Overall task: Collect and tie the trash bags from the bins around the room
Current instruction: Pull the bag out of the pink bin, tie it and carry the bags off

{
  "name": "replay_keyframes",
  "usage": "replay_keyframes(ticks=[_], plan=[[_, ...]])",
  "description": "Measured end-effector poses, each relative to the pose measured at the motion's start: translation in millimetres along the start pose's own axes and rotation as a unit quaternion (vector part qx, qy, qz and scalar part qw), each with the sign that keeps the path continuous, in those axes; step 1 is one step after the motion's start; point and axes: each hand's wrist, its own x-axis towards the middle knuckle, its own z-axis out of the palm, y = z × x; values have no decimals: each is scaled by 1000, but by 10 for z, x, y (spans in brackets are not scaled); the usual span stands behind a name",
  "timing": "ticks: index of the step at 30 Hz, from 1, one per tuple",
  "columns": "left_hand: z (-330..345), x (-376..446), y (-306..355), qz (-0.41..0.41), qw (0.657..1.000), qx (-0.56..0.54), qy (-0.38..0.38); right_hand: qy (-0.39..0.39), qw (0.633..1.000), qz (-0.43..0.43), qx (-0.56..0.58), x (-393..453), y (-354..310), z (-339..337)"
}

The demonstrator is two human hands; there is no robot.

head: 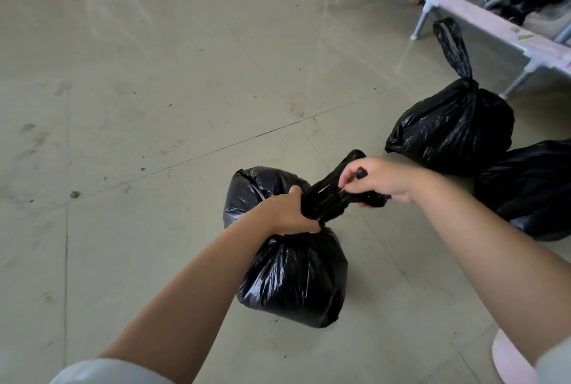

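Observation:
A full black trash bag (293, 272) stands on the tiled floor in the middle of the view. My left hand (289, 213) is clenched around its gathered neck, just above the bulging body. My right hand (377, 179) grips the twisted loose end of the same neck and holds it stretched out to the right. A second black bag (451, 127), with its neck knotted and its tail sticking up, sits on the floor to the right. A third black bag (531, 189) lies beside it, cut off by the right edge.
A metal-framed bed or rack (482, 16) on thin grey legs runs across the upper right, with dark items beneath it. The pale tiled floor (139, 90) spreads to the left and behind. A pink slipper (509, 362) shows at the lower right.

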Motion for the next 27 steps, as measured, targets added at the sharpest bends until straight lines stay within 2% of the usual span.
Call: replay_keyframes(ticks=[4, 6, 9, 11, 12, 13, 14, 15, 17, 19, 21, 22, 23, 25, 27], plan=[[158, 51, -36, -31, 985, 151, 81, 58, 980, 14, 189, 11, 20, -51], [216, 48, -46, -49, 979, 151, 125, 71, 950, 16, 304, 40, 23, -33], [210, 45, -48, -57, 981, 127, 136, 75, 882, -24, 466, 39, 7, -16], [153, 26, -65, -57, 988, 52, 137, 95, 851, -54, 514, 64, 46, -32], [112, 17, -90, -62, 989, -5, 138, 115, 871, -65, 473, 80, 74, -25], [62, 7, -116, -67, 986, -64, 136, 139, 921, -78, 357, 78, 92, -14], [10, -4, -140, -72, 981, -121, 134, 162, 968, -99, 164, 75, 111, 4], [-33, -7, -160, -74, 974, -172, 129, 161, 978, -129, -41, 81, 129, 40], [-84, -13, -180, -68, 960, -249, 110, 115, 928, -152, -319, 123, 120, 152], [-95, -43, -159, -55, 955, -280, 83, 109, 879, -116, -449, 179, 91, 252], [-68, -64, -134, -40, 955, -287, 53, 106, 864, -90, -484, 226, 85, 281], [-55, -72, -131, -34, 951, -303, 46, 99, 873, -76, -471, 242, 78, 288], [-52, -81, -131, -29, 944, -326, 46, 86, 892, -67, -439, 243, 65, 286], [-75, -66, -160, -30, 928, -363, 70, 66, 949, -43, -304, 215, 46, 270], [-128, -27, -211, -46, 921, -372, 110, 51, 971, -27, -230, 155, 6, 223]])
